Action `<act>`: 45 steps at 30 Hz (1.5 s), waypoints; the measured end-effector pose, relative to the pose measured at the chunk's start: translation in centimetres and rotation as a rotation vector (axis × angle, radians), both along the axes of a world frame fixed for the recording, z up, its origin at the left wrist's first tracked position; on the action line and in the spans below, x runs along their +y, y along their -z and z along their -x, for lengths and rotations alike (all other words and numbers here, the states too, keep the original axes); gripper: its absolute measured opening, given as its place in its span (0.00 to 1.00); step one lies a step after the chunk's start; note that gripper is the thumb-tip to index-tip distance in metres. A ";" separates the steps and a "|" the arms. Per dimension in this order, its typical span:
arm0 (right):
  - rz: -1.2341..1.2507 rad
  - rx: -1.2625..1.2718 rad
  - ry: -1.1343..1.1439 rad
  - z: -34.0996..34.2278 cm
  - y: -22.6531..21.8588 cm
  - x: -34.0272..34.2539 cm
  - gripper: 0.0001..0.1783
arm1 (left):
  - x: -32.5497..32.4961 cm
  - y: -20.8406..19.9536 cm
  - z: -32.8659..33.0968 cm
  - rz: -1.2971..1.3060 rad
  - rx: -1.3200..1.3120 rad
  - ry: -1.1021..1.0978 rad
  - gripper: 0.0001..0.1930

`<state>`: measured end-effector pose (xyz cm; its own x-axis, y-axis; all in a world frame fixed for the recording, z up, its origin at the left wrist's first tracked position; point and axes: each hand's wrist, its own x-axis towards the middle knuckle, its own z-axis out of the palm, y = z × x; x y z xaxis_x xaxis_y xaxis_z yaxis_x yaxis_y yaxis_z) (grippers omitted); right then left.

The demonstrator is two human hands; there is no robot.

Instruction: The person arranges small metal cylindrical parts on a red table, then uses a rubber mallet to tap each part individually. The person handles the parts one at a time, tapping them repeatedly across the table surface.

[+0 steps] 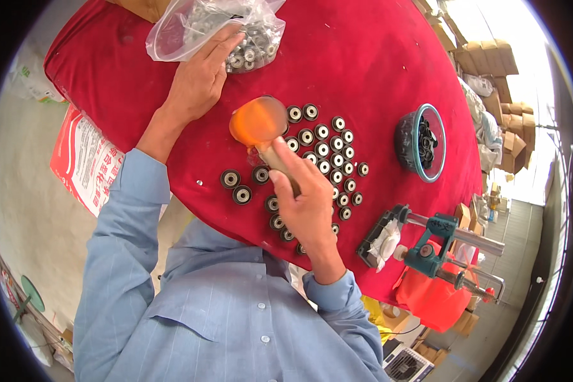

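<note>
My right hand (304, 200) is closed around the light handle of a mallet (259, 122). Its orange head, slightly blurred, is above the red cloth at the upper left of many small round bearings with black rims (321, 149). Some bearings lie partly hidden under that hand and the mallet. My left hand (200, 83) reaches to a clear plastic bag (172, 35) of shiny metal parts (253, 49). Its fingers are stretched out against the bag's side, partly over the contents. Two bearings (235, 186) lie apart, left of the group.
A clear bowl with a teal rim (417, 143) holds black rings at the right. A green hand press (430, 245) stands at the table's right edge, near a white crumpled wrapper (384, 245). A cardboard box (140, 7) sits beyond the bag. Stacked cartons (490, 60) are farther right.
</note>
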<state>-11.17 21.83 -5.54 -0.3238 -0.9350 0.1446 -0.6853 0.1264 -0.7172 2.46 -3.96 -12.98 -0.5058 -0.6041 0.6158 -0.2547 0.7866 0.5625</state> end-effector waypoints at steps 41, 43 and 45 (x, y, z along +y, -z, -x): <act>0.094 0.095 0.090 3.5 -0.2 -2.7 0.33 | 0.2 -0.1 0.5 0.011 -0.020 -0.027 0.31; 0.117 0.068 0.062 2.5 -1.8 -2.2 0.33 | 0.4 0.3 -0.2 -0.011 -0.027 -0.026 0.32; 0.130 0.074 0.035 1.4 -1.9 -1.9 0.33 | 0.4 0.2 -0.3 -0.014 -0.024 -0.032 0.31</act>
